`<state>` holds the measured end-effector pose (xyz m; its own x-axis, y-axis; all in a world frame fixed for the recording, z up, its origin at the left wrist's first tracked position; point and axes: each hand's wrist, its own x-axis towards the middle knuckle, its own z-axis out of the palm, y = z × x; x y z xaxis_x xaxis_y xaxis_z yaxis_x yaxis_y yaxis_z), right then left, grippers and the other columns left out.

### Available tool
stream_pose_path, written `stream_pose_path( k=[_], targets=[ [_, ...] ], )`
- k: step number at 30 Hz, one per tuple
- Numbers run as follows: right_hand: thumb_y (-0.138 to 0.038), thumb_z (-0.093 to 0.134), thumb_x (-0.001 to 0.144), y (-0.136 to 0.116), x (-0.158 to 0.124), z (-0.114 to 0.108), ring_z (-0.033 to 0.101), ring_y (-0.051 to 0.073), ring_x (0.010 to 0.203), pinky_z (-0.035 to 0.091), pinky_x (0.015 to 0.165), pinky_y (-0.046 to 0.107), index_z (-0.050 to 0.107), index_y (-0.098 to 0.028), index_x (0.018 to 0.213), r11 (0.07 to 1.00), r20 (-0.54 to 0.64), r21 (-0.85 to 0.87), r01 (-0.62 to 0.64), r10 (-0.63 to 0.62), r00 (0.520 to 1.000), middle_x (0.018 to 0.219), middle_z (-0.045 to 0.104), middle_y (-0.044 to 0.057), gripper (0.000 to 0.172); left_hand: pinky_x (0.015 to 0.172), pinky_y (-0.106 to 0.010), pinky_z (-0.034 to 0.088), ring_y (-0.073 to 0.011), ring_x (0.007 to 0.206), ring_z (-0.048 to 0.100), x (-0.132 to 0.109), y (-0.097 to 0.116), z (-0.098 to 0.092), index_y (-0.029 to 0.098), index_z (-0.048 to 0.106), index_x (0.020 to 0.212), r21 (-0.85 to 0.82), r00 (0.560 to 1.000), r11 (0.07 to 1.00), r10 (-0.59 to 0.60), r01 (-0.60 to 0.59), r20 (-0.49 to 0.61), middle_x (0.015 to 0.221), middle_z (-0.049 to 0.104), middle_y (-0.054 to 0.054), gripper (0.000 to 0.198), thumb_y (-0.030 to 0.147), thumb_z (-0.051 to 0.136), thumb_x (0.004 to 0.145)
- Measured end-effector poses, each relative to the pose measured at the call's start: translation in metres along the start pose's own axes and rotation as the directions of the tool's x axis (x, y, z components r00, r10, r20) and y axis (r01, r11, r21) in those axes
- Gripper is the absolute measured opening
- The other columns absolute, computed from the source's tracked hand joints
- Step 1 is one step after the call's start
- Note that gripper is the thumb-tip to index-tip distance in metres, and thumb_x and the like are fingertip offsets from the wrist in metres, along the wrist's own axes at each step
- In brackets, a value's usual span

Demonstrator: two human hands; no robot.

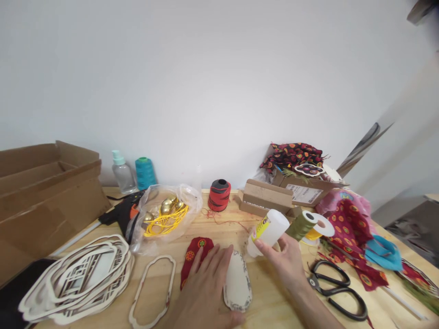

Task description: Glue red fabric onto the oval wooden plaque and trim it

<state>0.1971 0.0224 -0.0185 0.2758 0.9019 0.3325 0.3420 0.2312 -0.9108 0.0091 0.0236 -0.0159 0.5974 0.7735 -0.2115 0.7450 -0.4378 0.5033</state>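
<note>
R hand gripped a white plastic glue bottle w/ yellow label, tilted, lower end pointing down-left at the far tip of a white oval card cutout. Cutout lay flat on the wooden table, long axis front-to-back. L hand was open, palm down across its left edge & red patterned fabric.

White yellow-labelled glue bottle tilts above a pale oval cutout lying flat.

Bare worktop strip open before red thread spool. Centre taken: oval cutout, raised glue bottle. Left blocked: wooden frame stack, bell bag. Right blocked: scissors, fabric scraps.
</note>
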Motion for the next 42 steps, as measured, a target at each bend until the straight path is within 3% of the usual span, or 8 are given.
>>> stream_pose_path(
  k=[17,27,42],
  targets=[
    [-0.031,0.066,0.067,0.0025,-0.0005,0.0004,0.064,0.024,0.070,0.052,0.063,0.034,0.066,-0.016,0.074,1.000,0.005,-0.015,0.004,-0.004,1.000,0.075,0.070,0.007,0.016,0.105,-0.047,0.012,-0.0274,0.131,0.015,-0.0002,0.0014,-0.0018,0.012,0.019,0.135,-0.009,1.000,1.000,-0.012,0.012,0.014,0.143,0.018,-0.010,0.091,0.038,0.063,0.059],
    [-0.035,0.066,0.068,0.0061,-0.0026,-0.0014,0.062,0.027,0.070,0.049,0.065,0.039,0.064,-0.016,0.070,0.981,0.019,-0.182,0.068,-0.066,0.998,0.073,0.068,0.009,0.020,0.105,-0.046,0.012,-0.0271,0.131,0.015,-0.0001,0.0008,-0.0013,0.013,0.019,0.135,-0.015,1.000,1.000,-0.008,0.008,0.005,0.143,0.018,-0.009,0.090,0.040,0.062,0.061],
    [-0.034,0.065,0.069,0.0045,-0.0029,-0.0013,0.063,0.026,0.071,0.049,0.066,0.038,0.065,-0.016,0.072,0.974,0.007,-0.215,0.073,-0.074,0.997,0.075,0.069,0.008,0.019,0.105,-0.048,0.012,-0.0286,0.130,0.016,-0.0009,0.0012,-0.0017,0.014,0.022,0.135,-0.039,1.000,0.999,0.012,-0.012,-0.016,0.142,0.021,-0.010,0.089,0.036,0.063,0.059]
  ],
)
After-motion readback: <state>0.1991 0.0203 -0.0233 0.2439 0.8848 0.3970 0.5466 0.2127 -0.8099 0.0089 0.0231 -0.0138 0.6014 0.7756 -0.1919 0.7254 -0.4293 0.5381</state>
